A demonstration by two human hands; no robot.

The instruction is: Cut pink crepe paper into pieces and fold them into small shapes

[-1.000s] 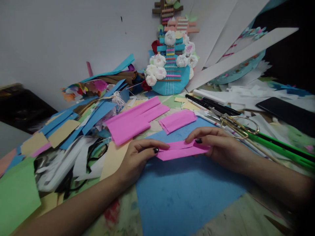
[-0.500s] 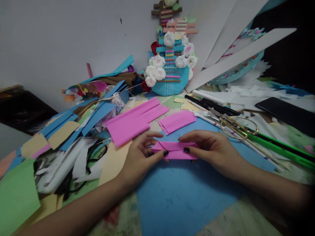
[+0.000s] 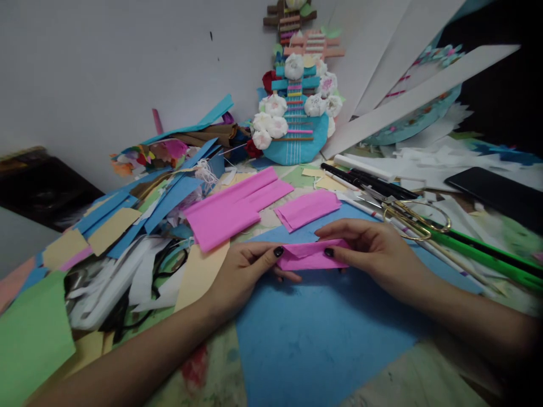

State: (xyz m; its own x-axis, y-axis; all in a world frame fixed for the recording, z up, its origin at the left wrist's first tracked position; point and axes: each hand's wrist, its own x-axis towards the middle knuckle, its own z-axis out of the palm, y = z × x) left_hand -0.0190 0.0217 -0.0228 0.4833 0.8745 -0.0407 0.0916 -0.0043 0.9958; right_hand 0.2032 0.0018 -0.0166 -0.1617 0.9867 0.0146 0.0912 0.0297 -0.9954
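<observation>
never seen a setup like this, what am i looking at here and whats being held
There is no machine: these are a person's bare hands, seen by a camera worn on their head, looking forward and down. The left hand and right hand pinch opposite ends of a folded pink strip, above a blue sheet on the cluttered work surface. Beyond it lie a smaller pink piece and a larger pink piece. Scissors with gold-coloured handles lie to the right. At the back stands a blue guitar-shaped craft with white flowers.
</observation>
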